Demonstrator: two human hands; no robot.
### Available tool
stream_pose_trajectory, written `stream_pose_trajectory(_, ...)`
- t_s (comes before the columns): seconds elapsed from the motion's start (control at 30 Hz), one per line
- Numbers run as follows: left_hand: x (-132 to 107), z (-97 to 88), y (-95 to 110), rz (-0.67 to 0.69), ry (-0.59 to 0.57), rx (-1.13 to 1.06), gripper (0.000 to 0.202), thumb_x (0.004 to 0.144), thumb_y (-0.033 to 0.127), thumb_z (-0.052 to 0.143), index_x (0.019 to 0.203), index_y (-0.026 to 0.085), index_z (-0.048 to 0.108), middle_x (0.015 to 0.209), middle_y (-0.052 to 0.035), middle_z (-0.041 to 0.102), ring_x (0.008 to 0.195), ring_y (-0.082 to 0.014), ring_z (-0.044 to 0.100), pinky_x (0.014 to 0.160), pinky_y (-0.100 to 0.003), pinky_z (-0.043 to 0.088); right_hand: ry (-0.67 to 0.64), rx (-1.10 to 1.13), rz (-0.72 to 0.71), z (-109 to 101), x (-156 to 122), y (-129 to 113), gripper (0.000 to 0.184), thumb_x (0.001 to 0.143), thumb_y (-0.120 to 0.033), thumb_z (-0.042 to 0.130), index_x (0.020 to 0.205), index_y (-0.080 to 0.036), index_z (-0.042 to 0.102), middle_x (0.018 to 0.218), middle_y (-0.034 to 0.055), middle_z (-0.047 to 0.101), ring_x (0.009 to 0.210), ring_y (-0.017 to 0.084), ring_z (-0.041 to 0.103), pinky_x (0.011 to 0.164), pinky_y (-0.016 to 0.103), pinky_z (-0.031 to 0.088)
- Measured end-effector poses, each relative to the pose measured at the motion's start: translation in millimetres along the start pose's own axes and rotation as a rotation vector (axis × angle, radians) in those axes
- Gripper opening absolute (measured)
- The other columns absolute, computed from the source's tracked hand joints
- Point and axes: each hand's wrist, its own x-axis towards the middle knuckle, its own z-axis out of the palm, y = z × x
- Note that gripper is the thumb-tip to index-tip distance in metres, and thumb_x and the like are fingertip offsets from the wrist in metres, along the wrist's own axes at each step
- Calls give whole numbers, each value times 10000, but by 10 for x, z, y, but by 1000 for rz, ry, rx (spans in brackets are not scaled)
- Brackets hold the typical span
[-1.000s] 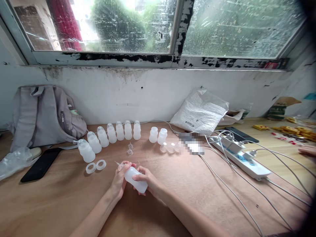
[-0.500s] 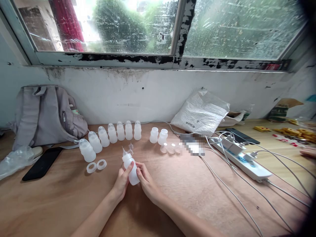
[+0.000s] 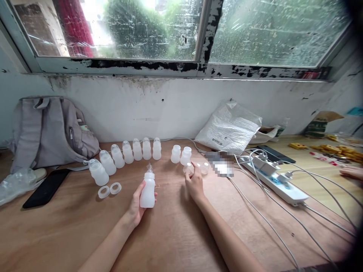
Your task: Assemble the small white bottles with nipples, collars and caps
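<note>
My left hand (image 3: 138, 204) grips a small translucent white bottle (image 3: 148, 190) upright on the wooden table (image 3: 176, 234), a clear nipple on its neck. My right hand (image 3: 194, 183) has reached to the clear caps (image 3: 202, 168) lying right of two uncapped bottles (image 3: 180, 155); its fingers curl over one cap, and whether it is gripped I cannot make out. A curved row of several capped bottles (image 3: 124, 155) stands behind. Two white rings (image 3: 109, 189) lie to the left of the held bottle.
A grey backpack (image 3: 51, 130) leans on the wall at left, a black phone (image 3: 45, 189) and a crumpled plastic bag (image 3: 17, 181) beside it. A white bag (image 3: 229, 126), a power strip (image 3: 279, 183) with cables and another person's hand (image 3: 351, 172) are at right.
The bottle went from lying across both hands to standing upright in my left hand. My right hand let go of it and moved right to the clear caps.
</note>
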Motion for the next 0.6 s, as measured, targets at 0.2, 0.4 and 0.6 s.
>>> stream_pose_trajectory(0.2, -25, 11, 4, 11, 1, 61, 411, 718, 466, 552, 995, 162, 542, 841, -69, 606, 647, -154, 585, 537, -252, 492, 19, -33, 60, 20, 26, 67, 378, 714, -253, 458, 1077, -148, 455, 987, 117, 494, 790, 210, 503, 737, 380, 418)
stream_pose_trajectory(0.4, -53, 31, -11, 70, -105, 154, 382, 651, 342, 657, 988, 224, 520, 899, -19, 547, 715, -136, 546, 539, -227, 462, -59, -30, 39, 74, 82, 125, 295, 697, -290, 490, 962, -160, 509, 914, 90, 500, 752, 203, 495, 761, 401, 393)
stream_pose_trajectory(0.6, -40, 31, 3, 145, -112, 277, 341, 645, 357, 652, 918, 166, 581, 817, -31, 548, 693, -127, 508, 544, -193, 401, -160, 365, 358, 62, 15, -41, 380, 622, -390, 610, 924, -193, 489, 835, 29, 517, 510, 113, 451, 501, 290, 407)
